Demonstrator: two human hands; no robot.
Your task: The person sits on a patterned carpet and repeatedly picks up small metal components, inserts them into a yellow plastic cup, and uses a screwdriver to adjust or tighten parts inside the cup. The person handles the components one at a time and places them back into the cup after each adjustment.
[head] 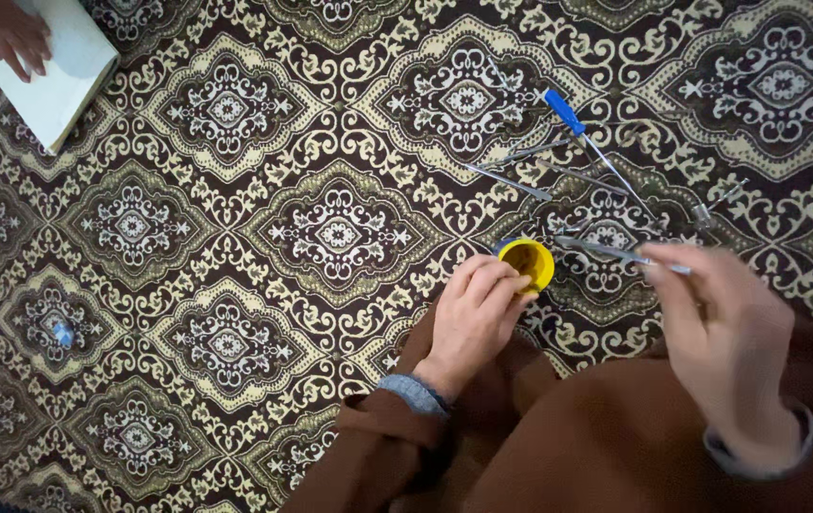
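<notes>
The left hand [475, 309] rests on the patterned carpet [235, 285] with its fingers curled together around the side of a small yellow pot [528, 262], which sits open-mouthed just beyond the fingertips. The right hand [725, 328] hovers to the right of it, blurred, thumb and fingers pinched on a thin metal tool [615, 252]. That tool lies nearly level across the view, its long axis running from the pinch leftward, its free end pointing toward the pot and stopping just beside the rim. The left hand is plainly the nearer one to the pot. Farther up the carpet lie more slim metal rods [511, 180] and a blue-handled tool [566, 112], slanted down to the right. At the top left corner another person's hand [7, 33] rests on a white book [59, 76].
</notes>
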